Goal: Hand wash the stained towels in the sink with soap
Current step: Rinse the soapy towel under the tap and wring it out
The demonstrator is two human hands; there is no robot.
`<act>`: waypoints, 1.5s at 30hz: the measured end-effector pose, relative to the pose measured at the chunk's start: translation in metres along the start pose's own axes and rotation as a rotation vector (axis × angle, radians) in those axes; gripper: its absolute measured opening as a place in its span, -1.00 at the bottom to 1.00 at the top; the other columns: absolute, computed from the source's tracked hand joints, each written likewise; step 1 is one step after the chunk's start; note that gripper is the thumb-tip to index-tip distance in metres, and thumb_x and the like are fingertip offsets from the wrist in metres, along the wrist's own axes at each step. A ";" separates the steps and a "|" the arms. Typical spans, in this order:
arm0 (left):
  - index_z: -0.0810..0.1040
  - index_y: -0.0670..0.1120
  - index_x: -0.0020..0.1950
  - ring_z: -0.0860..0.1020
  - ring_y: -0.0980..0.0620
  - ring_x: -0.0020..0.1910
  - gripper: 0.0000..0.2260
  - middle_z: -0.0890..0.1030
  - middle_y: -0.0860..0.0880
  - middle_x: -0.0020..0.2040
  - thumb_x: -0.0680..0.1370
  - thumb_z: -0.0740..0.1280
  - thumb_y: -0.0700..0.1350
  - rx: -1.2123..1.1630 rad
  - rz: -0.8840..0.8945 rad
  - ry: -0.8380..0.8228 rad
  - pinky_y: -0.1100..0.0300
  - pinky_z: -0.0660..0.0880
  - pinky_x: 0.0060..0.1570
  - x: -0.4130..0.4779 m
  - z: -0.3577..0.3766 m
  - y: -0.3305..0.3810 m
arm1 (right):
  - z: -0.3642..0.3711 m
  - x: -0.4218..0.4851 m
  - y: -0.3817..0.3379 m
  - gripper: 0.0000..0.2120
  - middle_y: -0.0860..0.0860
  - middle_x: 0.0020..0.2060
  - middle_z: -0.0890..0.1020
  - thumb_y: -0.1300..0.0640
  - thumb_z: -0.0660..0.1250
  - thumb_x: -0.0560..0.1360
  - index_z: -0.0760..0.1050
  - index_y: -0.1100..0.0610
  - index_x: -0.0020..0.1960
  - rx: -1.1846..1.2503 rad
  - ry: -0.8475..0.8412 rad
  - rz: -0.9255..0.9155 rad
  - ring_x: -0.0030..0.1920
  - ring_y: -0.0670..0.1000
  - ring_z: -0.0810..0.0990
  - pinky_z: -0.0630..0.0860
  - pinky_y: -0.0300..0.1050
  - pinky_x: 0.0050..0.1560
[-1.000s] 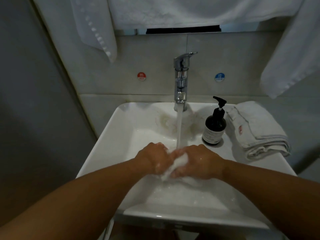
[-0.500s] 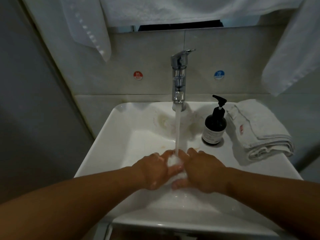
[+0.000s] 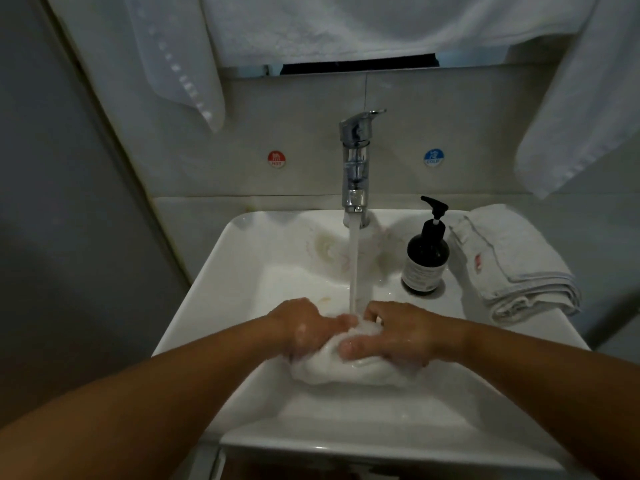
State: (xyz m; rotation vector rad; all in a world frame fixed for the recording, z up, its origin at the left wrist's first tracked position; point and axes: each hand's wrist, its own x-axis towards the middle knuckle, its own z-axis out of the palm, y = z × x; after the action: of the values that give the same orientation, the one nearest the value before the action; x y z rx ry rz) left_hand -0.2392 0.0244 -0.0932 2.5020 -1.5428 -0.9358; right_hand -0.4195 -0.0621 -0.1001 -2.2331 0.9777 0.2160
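A wet white towel [image 3: 346,367] lies bunched in the white sink [image 3: 221,282], right under the running stream from the chrome tap [image 3: 355,168]. My left hand [image 3: 304,327] grips its left side with curled, soapy fingers. My right hand [image 3: 398,334] grips its right side, fingers bent over the cloth and thumb on top. A dark pump bottle of soap [image 3: 426,254] stands on the sink's back right corner. Beside it, on the right ledge, lies a folded white towel with a red stain [image 3: 512,265].
White towels hang above: one at the upper left [image 3: 180,64], one across the top [image 3: 363,26], one at the upper right [image 3: 575,109]. A red hot sticker [image 3: 276,158] and a blue cold sticker [image 3: 433,157] flank the tap. A grey wall closes the left side.
My hands have kept rubbing the towel under the stream. More of the cloth now shows below my hands, spread out in the basin.
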 end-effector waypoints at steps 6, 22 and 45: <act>0.14 0.20 0.57 0.45 -0.11 0.36 -0.33 0.41 -0.06 0.45 0.53 0.10 0.47 0.087 0.335 -0.061 -0.03 0.37 0.39 -0.030 0.012 -0.008 | 0.012 -0.024 -0.001 -0.17 -0.13 0.36 0.45 -0.48 0.36 0.36 0.15 -0.29 0.52 -0.096 -0.039 -0.278 0.31 -0.03 0.47 0.46 0.02 0.32; 0.60 -0.11 0.11 0.60 -0.02 -0.19 -0.26 0.58 -0.04 -0.16 0.49 0.08 0.52 0.092 0.106 0.172 0.09 0.52 -0.15 0.003 0.020 -0.001 | 0.014 0.012 -0.007 -0.39 -0.15 -0.05 0.64 -0.47 0.50 0.16 0.55 -0.17 0.07 -0.067 0.118 -0.119 -0.05 -0.06 0.64 0.61 -0.11 -0.09; 0.43 -0.07 0.26 0.55 -0.17 -0.02 -0.46 0.50 -0.11 -0.03 0.62 -0.03 0.32 0.287 0.199 0.285 -0.05 0.52 0.01 0.011 0.028 -0.007 | 0.015 0.016 -0.006 -0.19 -0.02 0.05 0.59 -0.57 0.36 0.23 0.39 -0.09 0.29 -0.345 0.190 -0.104 -0.05 0.02 0.58 0.57 -0.06 -0.04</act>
State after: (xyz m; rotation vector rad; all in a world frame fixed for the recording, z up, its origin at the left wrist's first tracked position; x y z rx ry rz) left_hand -0.2451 0.0263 -0.1234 2.4550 -1.8889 -0.3342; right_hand -0.4023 -0.0590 -0.1153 -2.6522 0.9789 0.1345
